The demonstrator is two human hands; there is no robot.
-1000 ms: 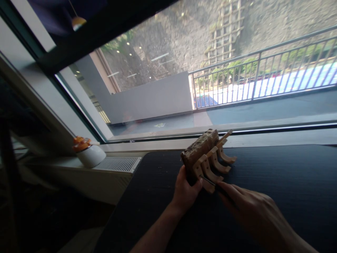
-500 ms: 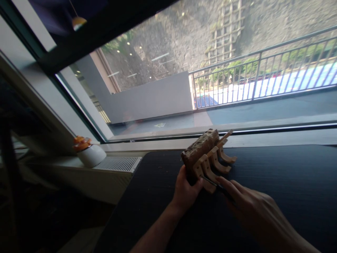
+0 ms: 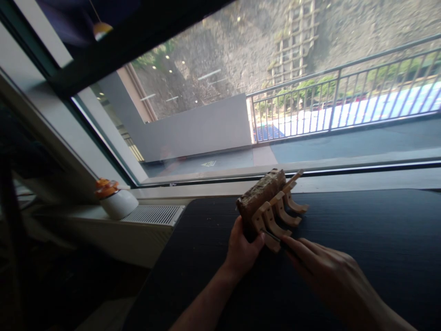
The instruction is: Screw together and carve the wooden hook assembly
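A rough-barked wooden board (image 3: 260,191) stands tilted on the dark table, with several curved wooden hooks (image 3: 292,219) along its near face. Small dark holes or screw heads show in the hooks. My left hand (image 3: 243,248) grips the board's near left end, its thumb beside the lowest hook. In my right hand (image 3: 324,264) is a thin dark screwdriver (image 3: 269,235), fingers closed round its handle. Its shaft points at the base of the nearest hook; whether the tip touches there I cannot tell. Most of the handle is hidden by my fingers.
The dark table (image 3: 372,230) runs up to the window sill (image 3: 361,179), its left edge slanting towards me. Left of it stands a radiator cover with a vent grille (image 3: 155,215), bearing a white pot with an orange top (image 3: 119,202). Small crumbs lie on the table.
My right hand's fingers have shifted slightly on the screwdriver, and less of its shaft shows. My left hand and the board stay almost where they were.
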